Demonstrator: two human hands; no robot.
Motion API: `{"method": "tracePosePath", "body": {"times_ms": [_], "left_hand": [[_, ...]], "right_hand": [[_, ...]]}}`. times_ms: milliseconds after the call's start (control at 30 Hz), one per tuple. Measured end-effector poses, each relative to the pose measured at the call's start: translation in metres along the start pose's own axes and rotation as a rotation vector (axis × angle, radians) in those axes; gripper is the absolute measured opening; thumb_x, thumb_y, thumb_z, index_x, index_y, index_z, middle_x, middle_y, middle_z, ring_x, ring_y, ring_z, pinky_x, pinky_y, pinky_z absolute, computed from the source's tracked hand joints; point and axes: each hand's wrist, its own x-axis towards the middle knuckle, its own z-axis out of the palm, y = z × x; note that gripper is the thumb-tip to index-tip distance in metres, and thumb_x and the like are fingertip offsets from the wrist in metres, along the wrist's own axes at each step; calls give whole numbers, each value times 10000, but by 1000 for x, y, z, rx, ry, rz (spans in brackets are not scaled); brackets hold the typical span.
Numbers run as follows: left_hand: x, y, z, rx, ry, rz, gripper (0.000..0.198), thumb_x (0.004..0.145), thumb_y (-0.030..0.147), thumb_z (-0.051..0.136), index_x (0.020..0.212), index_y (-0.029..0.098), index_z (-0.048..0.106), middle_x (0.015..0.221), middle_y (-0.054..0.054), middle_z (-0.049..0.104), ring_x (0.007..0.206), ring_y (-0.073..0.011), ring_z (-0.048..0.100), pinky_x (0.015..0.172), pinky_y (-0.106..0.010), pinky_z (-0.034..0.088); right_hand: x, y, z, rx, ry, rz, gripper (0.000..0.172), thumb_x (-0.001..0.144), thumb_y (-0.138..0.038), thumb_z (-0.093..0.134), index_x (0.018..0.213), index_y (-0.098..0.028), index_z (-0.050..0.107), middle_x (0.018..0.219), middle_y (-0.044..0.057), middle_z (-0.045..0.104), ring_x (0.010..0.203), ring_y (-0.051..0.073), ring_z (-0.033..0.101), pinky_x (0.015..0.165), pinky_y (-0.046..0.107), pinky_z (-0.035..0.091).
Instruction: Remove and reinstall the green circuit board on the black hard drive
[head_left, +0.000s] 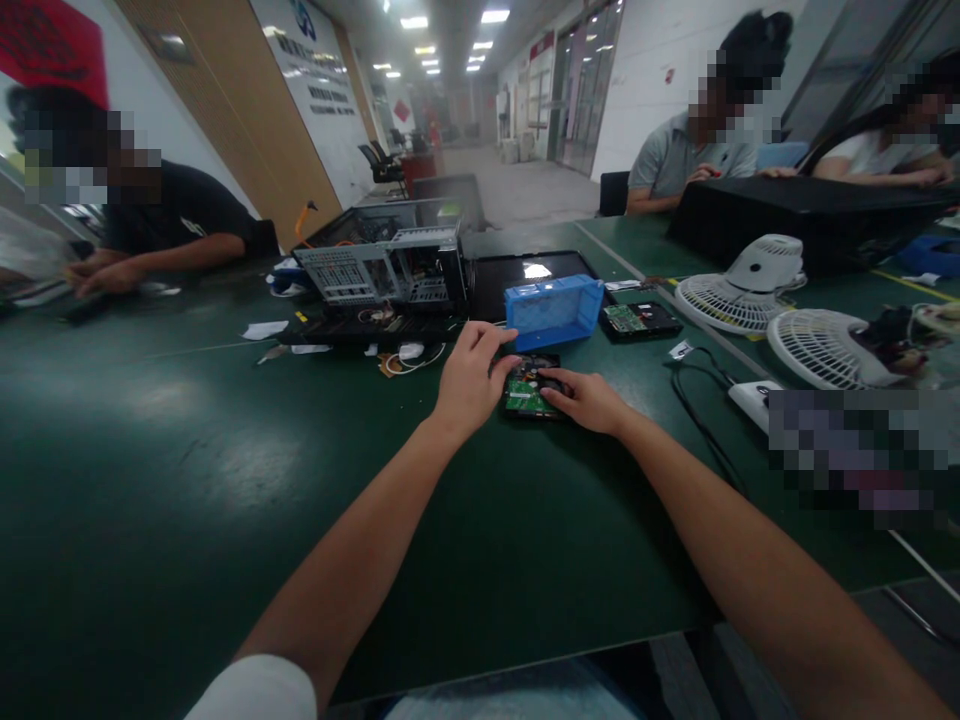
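Observation:
A hard drive point(526, 393) lies on the dark green table point(187, 470) with its green circuit board facing up. My left hand point(471, 378) curls around its left and far edge, fingers bent over the drive. My right hand point(586, 398) presses on its right side, fingers pointing left across the board. Just behind the drive stands a blue plastic box point(553, 311). A second hard drive point(640, 319), board up, lies to the right of that box.
An open computer case point(390, 262) lies on its side behind my hands, with cables and paper scraps in front. Two white fans point(739, 285) point(825, 345) and a black cable point(701, 400) are at right. Other people sit at the left and far right.

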Motion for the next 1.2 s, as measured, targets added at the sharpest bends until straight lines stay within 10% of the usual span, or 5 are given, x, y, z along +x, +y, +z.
{"method": "tracePosePath", "body": {"times_ms": [267, 633, 1200], "left_hand": [[1, 0, -1, 11, -42, 62, 400, 925, 27, 547, 1282, 200, 591, 1245, -88, 646, 1195, -217, 606, 1066, -409, 502], [-1, -3, -1, 65, 120, -73, 167, 918, 258, 693, 1076, 208, 674, 1061, -63, 687, 974, -210, 675, 867, -373, 589], [2, 4, -4, 114, 24, -76, 216, 935, 167, 610, 1140, 236, 597, 1097, -48, 709, 957, -216, 689, 872, -377, 551]], "right_hand": [[0, 0, 0, -1, -6, 6, 529, 992, -505, 502, 1451, -252, 572, 779, 25, 688, 687, 176, 616, 673, 282, 420], [0, 3, 1, 8, 0, -7, 526, 994, -501, 506, 1452, -251, 572, 801, 31, 688, 703, 176, 614, 673, 283, 416], [0, 1, 0, 0, -7, 2, 522, 995, -494, 509, 1454, -252, 571, 790, 29, 686, 693, 171, 617, 677, 278, 423]]}}
